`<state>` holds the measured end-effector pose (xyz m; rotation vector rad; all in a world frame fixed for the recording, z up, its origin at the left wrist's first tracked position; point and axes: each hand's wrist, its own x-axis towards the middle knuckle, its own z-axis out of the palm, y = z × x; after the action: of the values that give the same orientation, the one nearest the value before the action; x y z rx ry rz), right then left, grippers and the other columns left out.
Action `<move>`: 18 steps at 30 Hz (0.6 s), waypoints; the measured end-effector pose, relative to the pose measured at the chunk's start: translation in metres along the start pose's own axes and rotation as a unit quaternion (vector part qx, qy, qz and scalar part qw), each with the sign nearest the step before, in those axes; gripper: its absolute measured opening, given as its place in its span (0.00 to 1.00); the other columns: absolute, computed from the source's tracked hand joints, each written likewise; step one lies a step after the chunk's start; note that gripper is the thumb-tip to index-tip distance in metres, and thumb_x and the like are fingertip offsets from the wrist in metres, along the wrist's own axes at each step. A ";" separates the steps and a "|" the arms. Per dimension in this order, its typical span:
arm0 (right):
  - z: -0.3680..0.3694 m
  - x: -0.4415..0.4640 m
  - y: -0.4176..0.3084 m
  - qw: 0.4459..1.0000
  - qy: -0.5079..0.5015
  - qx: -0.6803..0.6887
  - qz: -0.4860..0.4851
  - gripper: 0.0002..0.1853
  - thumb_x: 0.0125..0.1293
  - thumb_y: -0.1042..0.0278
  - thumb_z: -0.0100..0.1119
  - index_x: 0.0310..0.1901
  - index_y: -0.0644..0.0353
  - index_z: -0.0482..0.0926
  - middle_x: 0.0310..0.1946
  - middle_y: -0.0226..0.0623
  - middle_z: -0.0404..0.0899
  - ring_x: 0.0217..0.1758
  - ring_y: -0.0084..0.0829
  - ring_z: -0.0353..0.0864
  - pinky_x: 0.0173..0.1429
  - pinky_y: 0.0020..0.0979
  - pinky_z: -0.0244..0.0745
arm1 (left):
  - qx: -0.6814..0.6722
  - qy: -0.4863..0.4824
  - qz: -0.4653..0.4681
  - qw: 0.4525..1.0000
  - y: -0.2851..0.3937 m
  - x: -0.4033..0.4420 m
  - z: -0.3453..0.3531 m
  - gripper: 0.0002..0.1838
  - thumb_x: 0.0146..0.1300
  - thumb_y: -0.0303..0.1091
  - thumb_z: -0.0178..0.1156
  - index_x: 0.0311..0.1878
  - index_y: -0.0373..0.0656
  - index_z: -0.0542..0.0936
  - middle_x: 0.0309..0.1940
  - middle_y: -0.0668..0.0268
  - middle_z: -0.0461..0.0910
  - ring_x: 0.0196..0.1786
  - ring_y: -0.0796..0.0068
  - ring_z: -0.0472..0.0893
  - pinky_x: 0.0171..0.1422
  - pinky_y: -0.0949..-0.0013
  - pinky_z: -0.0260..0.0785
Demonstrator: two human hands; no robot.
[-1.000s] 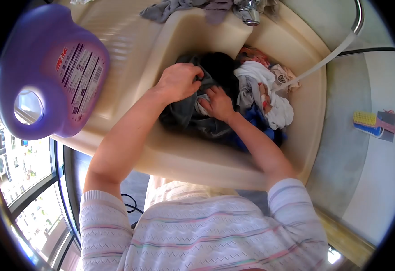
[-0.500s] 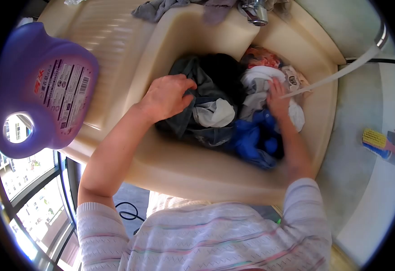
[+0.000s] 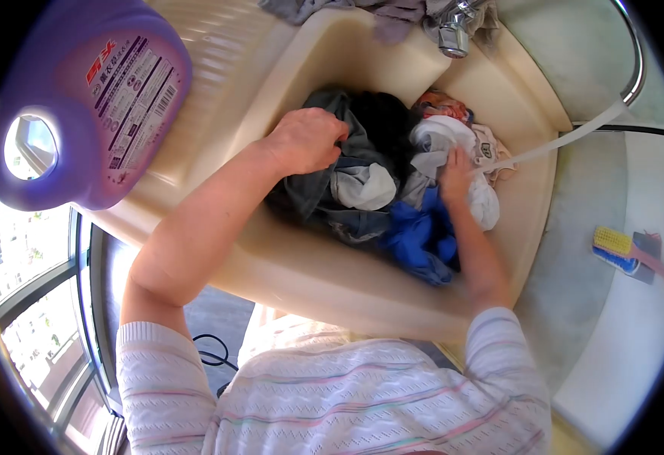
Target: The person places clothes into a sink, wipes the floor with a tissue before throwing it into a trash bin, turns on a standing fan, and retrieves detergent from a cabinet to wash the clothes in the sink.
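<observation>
Inside the beige sink basin [image 3: 332, 277] lies a heap of clothes. At its left part, my left hand [image 3: 309, 142] has its fingers curled closed on a dark grey garment [image 3: 313, 193]; the fingertips are partly hidden. My right hand [image 3: 457, 178] is closed on a light grey cloth [image 3: 426, 163] at the right of the heap. A white garment [image 3: 445, 133] lies just above that hand, and a blue garment [image 3: 419, 235] is below and left of it. Between the hands are a black garment [image 3: 381, 121] and an off-white cloth [image 3: 366, 187].
A purple detergent jug [image 3: 112, 98] stands on the ribbed washboard [image 3: 218, 68] at the left. Above the basin is a chrome faucet [image 3: 453, 38]; a pale hose [image 3: 574, 140] reaches in from the right. Scrub brushes [image 3: 620, 246] lie at the far right. Damp cloths [image 3: 400, 15] rest along the back.
My left hand's fingers have closed on the dark grey garment. My right hand has moved slightly down and curled on the light grey cloth. The camera view has shifted a little.
</observation>
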<state>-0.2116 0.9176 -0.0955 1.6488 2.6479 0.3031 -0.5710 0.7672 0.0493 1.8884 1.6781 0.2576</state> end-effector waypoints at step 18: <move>-0.022 -0.017 -0.028 0.997 0.011 0.082 0.008 0.28 0.55 0.72 0.47 0.61 0.57 0.62 0.63 0.44 0.58 0.68 0.42 0.53 0.67 0.40 0.52 | 0.022 -0.019 0.005 1.000 -0.001 0.001 0.002 0.16 0.50 0.31 0.55 0.45 0.44 0.78 0.41 0.58 0.79 0.49 0.59 0.76 0.52 0.59 0.68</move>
<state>-0.2315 0.8864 -0.0801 1.7210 2.7436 0.1072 -0.5706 0.7678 0.0467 1.9213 1.6631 0.1901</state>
